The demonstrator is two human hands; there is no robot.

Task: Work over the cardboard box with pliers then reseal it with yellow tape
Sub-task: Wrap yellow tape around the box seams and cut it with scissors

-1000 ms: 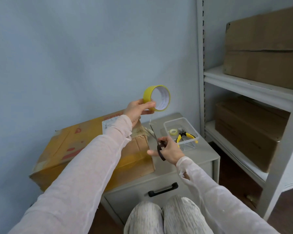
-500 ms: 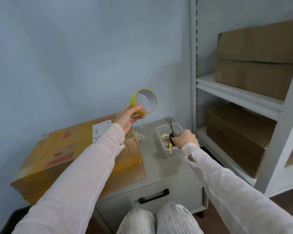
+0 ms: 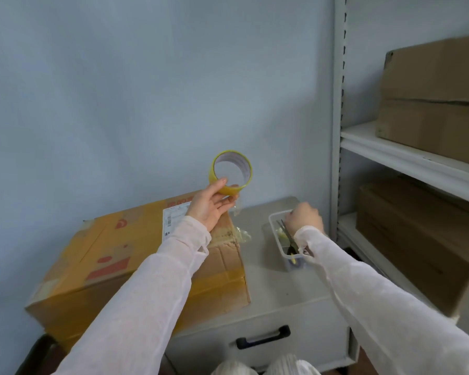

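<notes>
Far left: the cardboard box, yellow-brown with red print, lies on a grey cabinet and overhangs the cabinet's left edge. A white shipping label is stuck to its top face near the right end, and that end face is creased brown card crossed by a yellowish band. Centre: the left hand, palm towards the camera, is raised above the box's right end and pinches the roll of yellow tape, thumb on the outer band and fingers beneath. The roll is held clear of the box, with its open core facing the viewer. Below it, crumpled clear tape lies on the cabinet top just beside the box. Right of centre: a clear plastic tray stands on the cabinet, well apart from the box, with scissors lying in it. The right hand is over the tray's far end, back upward and fingers curled down; it is blurred, so whether it grips anything cannot be told. Lower front: a black drawer handle. Far right: a shelving unit carrying brown boxes
</notes>
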